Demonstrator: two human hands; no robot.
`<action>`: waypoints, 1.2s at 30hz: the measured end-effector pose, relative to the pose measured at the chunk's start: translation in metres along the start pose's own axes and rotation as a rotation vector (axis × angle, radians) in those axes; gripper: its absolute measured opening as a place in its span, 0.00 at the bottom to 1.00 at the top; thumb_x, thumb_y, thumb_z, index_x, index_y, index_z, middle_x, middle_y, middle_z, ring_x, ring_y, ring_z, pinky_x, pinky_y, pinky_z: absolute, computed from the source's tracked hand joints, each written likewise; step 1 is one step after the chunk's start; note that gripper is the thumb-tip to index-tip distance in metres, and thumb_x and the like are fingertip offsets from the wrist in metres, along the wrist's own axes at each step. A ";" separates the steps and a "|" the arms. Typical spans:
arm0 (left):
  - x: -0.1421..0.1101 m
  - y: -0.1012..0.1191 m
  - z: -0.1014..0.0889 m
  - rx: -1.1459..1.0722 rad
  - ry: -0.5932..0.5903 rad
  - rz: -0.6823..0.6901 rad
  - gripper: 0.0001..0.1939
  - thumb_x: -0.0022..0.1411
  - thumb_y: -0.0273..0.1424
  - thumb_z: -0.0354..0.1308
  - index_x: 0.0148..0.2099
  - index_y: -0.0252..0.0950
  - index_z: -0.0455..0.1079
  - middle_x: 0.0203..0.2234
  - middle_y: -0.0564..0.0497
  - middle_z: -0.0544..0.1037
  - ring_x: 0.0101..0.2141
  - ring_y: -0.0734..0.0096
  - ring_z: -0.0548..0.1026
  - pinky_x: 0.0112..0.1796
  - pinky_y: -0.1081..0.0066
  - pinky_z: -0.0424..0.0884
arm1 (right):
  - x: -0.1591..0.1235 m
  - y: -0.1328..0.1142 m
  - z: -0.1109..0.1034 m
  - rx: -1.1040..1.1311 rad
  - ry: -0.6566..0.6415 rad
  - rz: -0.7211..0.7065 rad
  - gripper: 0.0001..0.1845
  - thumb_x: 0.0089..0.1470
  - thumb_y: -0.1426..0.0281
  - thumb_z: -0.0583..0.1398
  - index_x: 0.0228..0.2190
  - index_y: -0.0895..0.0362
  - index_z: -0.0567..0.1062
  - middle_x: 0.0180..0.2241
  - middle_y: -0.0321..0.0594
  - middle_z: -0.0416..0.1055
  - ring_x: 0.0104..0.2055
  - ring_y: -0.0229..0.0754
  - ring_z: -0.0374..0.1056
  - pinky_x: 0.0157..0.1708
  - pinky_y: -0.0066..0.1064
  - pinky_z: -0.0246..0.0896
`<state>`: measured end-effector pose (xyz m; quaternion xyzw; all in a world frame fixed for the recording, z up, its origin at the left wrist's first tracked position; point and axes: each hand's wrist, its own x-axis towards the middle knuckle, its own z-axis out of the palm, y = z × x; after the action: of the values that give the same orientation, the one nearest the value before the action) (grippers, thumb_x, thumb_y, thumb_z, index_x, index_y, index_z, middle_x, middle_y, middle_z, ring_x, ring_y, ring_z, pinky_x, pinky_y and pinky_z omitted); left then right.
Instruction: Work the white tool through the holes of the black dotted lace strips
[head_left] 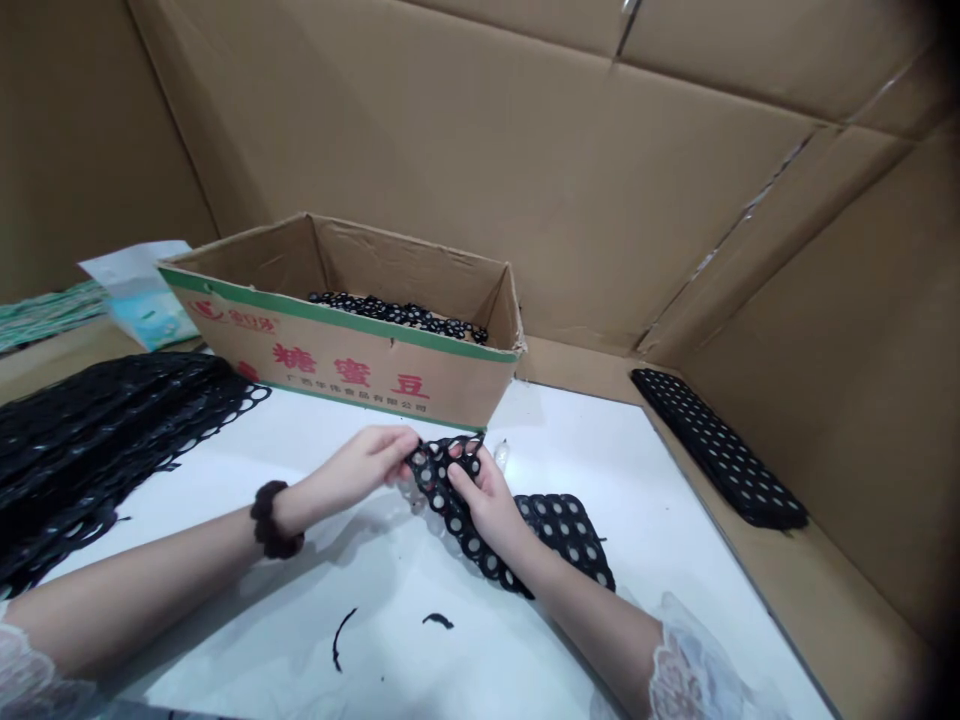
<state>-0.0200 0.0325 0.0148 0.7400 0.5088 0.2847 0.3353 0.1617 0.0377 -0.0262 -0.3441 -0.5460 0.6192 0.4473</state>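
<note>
A strip of black sheet with rows of round holes (454,515) is held up off the white table between both hands. My left hand (379,455) pinches its upper left corner. My right hand (487,490) grips it near the upper right end, thumb on top and fingers behind. The strip hangs down toward my right forearm. Behind that forearm lies another black perforated piece (566,530), flat on the table; whether it joins the held strip is hidden.
An open cardboard box (337,350) with small black ring pieces (405,312) stands behind my hands. Black netted sheets (97,430) are piled at left. A perforated black stack (716,445) lies along the right edge. Black scraps (437,620) lie on the white table (285,640). Cardboard walls surround it.
</note>
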 end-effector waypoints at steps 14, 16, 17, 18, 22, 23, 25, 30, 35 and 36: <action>0.051 0.025 -0.105 0.865 0.743 0.206 0.18 0.64 0.41 0.40 0.47 0.41 0.66 0.34 0.49 0.75 0.46 0.59 0.66 0.42 0.59 0.57 | -0.008 -0.002 0.005 -0.385 -0.080 -0.010 0.18 0.40 0.59 0.64 0.28 0.55 0.62 0.27 0.32 0.62 0.31 0.37 0.58 0.33 0.29 0.54; 0.032 0.029 -0.074 0.854 0.613 0.393 0.16 0.65 0.39 0.40 0.36 0.41 0.69 0.28 0.49 0.74 0.37 0.63 0.70 0.38 0.62 0.59 | -0.007 -0.001 0.004 -0.419 -0.068 -0.011 0.19 0.39 0.59 0.64 0.27 0.55 0.62 0.26 0.31 0.60 0.29 0.36 0.56 0.32 0.29 0.52; 0.021 0.031 -0.056 0.893 0.483 0.521 0.17 0.64 0.39 0.42 0.31 0.39 0.68 0.24 0.49 0.73 0.32 0.64 0.70 0.35 0.63 0.60 | -0.006 -0.001 0.004 -0.422 -0.057 -0.017 0.19 0.39 0.58 0.64 0.26 0.55 0.62 0.25 0.31 0.59 0.28 0.36 0.55 0.30 0.28 0.52; 0.011 0.032 -0.038 0.936 0.306 0.611 0.18 0.63 0.42 0.44 0.28 0.38 0.66 0.20 0.50 0.71 0.27 0.64 0.69 0.31 0.64 0.59 | -0.005 -0.001 0.004 -0.412 -0.050 -0.026 0.19 0.40 0.58 0.63 0.25 0.55 0.61 0.24 0.30 0.58 0.27 0.35 0.54 0.29 0.28 0.51; -0.009 0.020 0.009 0.975 -0.060 0.589 0.26 0.60 0.51 0.40 0.29 0.34 0.65 0.19 0.49 0.71 0.21 0.65 0.68 0.27 0.66 0.59 | -0.005 -0.004 0.003 -0.296 -0.085 -0.048 0.17 0.53 0.56 0.52 0.22 0.56 0.61 0.22 0.32 0.55 0.26 0.35 0.52 0.28 0.28 0.51; -0.008 0.015 0.014 0.953 -0.100 0.556 0.27 0.59 0.52 0.39 0.29 0.34 0.64 0.19 0.48 0.72 0.21 0.65 0.69 0.27 0.66 0.60 | -0.006 -0.005 0.003 -0.269 -0.094 -0.054 0.19 0.55 0.56 0.49 0.22 0.56 0.62 0.22 0.32 0.55 0.26 0.35 0.53 0.29 0.28 0.51; -0.004 0.006 0.015 0.879 -0.144 0.492 0.26 0.60 0.52 0.39 0.32 0.34 0.64 0.19 0.49 0.71 0.21 0.66 0.69 0.26 0.68 0.59 | -0.007 -0.007 0.003 -0.232 -0.097 -0.068 0.21 0.57 0.56 0.45 0.23 0.57 0.64 0.22 0.34 0.57 0.28 0.36 0.55 0.33 0.28 0.53; 0.002 0.004 0.010 0.576 -0.195 0.295 0.20 0.66 0.38 0.35 0.29 0.37 0.62 0.18 0.54 0.69 0.20 0.71 0.67 0.23 0.72 0.56 | -0.008 -0.009 0.002 -0.198 -0.133 -0.077 0.18 0.57 0.56 0.46 0.28 0.56 0.65 0.27 0.35 0.61 0.33 0.37 0.59 0.37 0.29 0.55; 0.003 0.009 -0.003 0.685 0.089 0.222 0.14 0.62 0.30 0.39 0.26 0.37 0.60 0.17 0.54 0.68 0.20 0.72 0.66 0.23 0.73 0.55 | -0.006 -0.008 0.001 -0.311 -0.166 -0.044 0.16 0.44 0.62 0.62 0.32 0.55 0.63 0.31 0.34 0.62 0.33 0.37 0.58 0.35 0.28 0.53; 0.005 0.011 -0.014 0.755 0.229 0.214 0.13 0.61 0.29 0.40 0.26 0.37 0.59 0.16 0.54 0.67 0.19 0.73 0.65 0.24 0.73 0.55 | -0.006 -0.007 0.000 -0.343 -0.146 -0.043 0.15 0.44 0.63 0.62 0.32 0.55 0.63 0.30 0.33 0.62 0.32 0.36 0.57 0.34 0.28 0.53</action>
<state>-0.0227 0.0375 0.0329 0.8233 0.5318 0.1919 -0.0503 0.1651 0.0321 -0.0194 -0.3577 -0.6817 0.5307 0.3545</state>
